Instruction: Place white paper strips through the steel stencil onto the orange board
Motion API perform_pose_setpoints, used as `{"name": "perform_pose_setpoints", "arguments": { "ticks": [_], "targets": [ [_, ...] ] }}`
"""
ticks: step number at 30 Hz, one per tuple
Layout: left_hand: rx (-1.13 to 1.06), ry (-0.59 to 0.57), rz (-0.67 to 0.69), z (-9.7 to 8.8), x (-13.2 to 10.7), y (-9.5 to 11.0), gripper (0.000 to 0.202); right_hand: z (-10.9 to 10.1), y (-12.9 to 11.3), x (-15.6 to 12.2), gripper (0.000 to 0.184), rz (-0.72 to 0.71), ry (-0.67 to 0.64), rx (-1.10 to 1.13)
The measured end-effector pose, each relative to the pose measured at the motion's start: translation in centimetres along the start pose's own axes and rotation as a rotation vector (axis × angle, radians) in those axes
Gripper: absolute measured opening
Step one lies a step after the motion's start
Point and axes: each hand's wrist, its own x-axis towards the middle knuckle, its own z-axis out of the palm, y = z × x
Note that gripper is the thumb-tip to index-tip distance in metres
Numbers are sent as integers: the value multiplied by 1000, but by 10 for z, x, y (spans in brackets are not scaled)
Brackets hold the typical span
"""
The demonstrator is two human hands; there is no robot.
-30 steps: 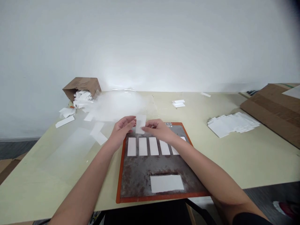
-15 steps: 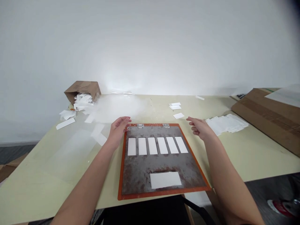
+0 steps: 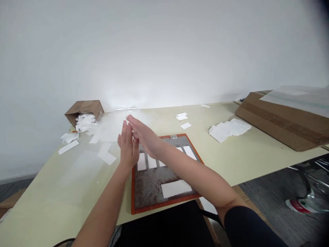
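My left hand (image 3: pixel 128 145) is raised above the left edge of the board, its fingers stretched upward. My right hand (image 3: pixel 147 137) has its fingers extended and crosses in front, its palm side meeting or nearly meeting the left hand. Nothing can be made out between them. Below lies a flat grey metal plate (image 3: pixel 159 178) in an orange frame (image 3: pixel 146 208), with a hinge (image 3: pixel 173 136) at its far edge. White card strips (image 3: pixel 141 162) show in its row of slots, some hidden by my right forearm. A larger white card (image 3: pixel 176 189) fills the near opening.
A small cardboard box (image 3: pixel 88 105) spills white paper pieces (image 3: pixel 86 121) at the back left. Clear plastic film (image 3: pixel 115 127) lies near it. Loose white strips (image 3: pixel 185 126) sit beyond the board, with a fanned stack of white sheets (image 3: pixel 228 129) and a large cardboard box (image 3: pixel 280 120) on the right.
My right hand has swung left across the board to meet my left hand, which now points upward. The view has turned slightly to the right.
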Motion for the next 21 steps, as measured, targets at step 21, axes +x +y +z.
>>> {"name": "perform_pose_setpoints", "arguments": {
  "ticks": [21],
  "targets": [
    [-19,-111,-308,21,5,-35,33,-82,94,-196,28,-613,-95,-1736]
  ]
}}
